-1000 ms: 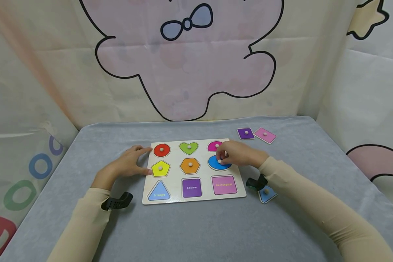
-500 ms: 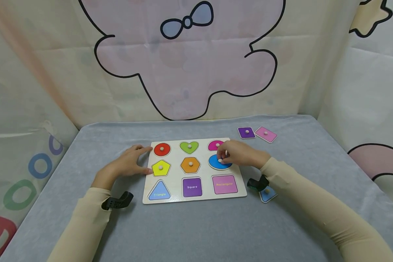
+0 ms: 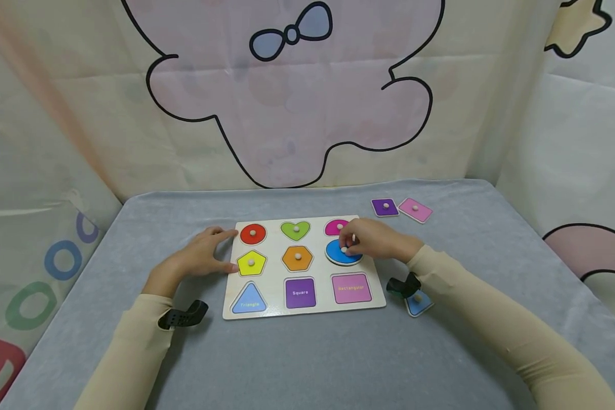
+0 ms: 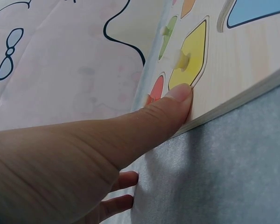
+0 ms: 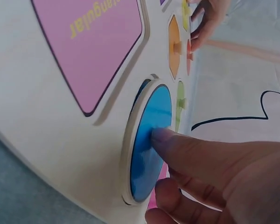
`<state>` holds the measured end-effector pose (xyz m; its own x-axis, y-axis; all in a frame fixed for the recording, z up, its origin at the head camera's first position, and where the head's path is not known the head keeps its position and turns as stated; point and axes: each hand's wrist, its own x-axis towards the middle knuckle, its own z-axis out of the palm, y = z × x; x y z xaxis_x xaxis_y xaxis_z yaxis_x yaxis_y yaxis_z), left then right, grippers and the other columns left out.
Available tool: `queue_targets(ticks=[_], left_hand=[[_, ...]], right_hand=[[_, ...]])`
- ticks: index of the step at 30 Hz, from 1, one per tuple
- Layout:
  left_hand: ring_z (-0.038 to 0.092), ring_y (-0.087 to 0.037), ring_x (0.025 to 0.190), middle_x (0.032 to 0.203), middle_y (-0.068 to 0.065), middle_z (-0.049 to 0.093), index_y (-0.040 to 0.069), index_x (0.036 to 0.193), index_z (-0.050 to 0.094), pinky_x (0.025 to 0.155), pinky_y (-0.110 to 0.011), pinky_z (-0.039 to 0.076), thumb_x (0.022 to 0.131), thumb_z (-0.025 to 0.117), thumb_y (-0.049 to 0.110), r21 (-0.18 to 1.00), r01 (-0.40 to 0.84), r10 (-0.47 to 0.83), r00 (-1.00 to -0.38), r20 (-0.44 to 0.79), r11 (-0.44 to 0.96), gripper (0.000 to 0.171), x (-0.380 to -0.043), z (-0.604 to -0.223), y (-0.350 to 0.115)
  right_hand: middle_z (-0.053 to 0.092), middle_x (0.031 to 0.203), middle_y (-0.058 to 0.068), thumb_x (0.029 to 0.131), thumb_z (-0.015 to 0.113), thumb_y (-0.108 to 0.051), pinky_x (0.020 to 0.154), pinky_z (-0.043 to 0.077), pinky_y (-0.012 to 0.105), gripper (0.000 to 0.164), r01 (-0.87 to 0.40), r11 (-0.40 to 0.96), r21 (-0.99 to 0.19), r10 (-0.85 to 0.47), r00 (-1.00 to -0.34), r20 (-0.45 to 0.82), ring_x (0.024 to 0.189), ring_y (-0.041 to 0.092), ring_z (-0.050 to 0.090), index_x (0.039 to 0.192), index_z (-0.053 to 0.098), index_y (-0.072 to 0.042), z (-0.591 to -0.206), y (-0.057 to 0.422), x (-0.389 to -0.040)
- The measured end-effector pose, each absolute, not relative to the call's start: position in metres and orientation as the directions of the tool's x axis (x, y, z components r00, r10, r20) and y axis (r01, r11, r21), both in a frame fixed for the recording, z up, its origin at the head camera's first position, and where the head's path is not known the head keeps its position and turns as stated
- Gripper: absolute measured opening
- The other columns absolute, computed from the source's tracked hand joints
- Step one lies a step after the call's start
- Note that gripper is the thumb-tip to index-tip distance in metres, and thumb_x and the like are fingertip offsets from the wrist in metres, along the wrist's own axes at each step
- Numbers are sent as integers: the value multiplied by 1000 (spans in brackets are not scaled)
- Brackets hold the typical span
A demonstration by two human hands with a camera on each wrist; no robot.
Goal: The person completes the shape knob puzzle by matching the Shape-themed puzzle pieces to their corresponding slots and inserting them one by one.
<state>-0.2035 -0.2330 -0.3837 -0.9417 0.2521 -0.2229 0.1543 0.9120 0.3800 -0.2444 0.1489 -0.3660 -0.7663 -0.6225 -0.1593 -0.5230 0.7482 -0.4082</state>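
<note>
A white wooden puzzle board (image 3: 274,287) lies on the table. My left hand (image 3: 197,253) rests at its left edge; in the left wrist view the thumb (image 4: 154,116) presses the board beside the yellow pentagon piece (image 4: 191,56). My right hand (image 3: 371,239) pinches the knob of the blue oval piece (image 3: 338,257) at the board's right side. In the right wrist view the blue oval piece (image 5: 142,163) stands slightly raised and tilted out of its recess. The fingers partly cover a magenta piece (image 3: 333,228) behind it.
Red circle (image 3: 250,234), green heart (image 3: 290,231) and orange hexagon (image 3: 290,261) pieces sit in the board. Triangle, square and rectangle recesses bear printed words. Off the board lie a purple square (image 3: 381,210), a pink rectangle (image 3: 414,213) and a blue triangle piece (image 3: 419,307), partly covered by the right wrist.
The blue oval piece, flat in its recess before, now sits slightly higher in my right hand's pinch. My left hand stays at the board's edge.
</note>
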Motion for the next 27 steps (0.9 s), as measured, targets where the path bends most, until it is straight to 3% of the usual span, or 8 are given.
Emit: queue_targets(ticks=[13, 20, 27], left_hand=[[37, -47, 138, 153, -29, 37, 11, 156, 38, 112, -70, 36, 81, 82, 46, 382, 145, 245, -943, -227, 913, 93, -205, -388, -234], [36, -47, 138, 154, -29, 37, 12, 156, 38, 112, -70, 37, 81, 82, 45, 382, 138, 239, -944, -230, 914, 93, -206, -388, -233], [36, -48, 138, 154, -29, 35, 11, 157, 37, 111, -70, 36, 82, 81, 45, 379, 146, 246, -941, -231, 914, 93, -206, -387, -234]], right_hand=[[65, 87, 4, 90, 77, -14, 75, 57, 25, 9, -512, 741, -434, -630, -755, -184, 84, 16, 60, 98, 75, -11, -368, 151, -246], [63, 87, 4, 90, 77, -27, 66, 53, 24, 26, -443, 756, -481, -574, -802, -164, 83, 18, 59, 109, 74, -9, -359, 166, -246], [62, 83, 3, 91, 76, -24, 63, 51, 25, 26, -417, 729, -543, -549, -830, -100, 76, 18, 58, 110, 73, -6, -358, 193, -242]])
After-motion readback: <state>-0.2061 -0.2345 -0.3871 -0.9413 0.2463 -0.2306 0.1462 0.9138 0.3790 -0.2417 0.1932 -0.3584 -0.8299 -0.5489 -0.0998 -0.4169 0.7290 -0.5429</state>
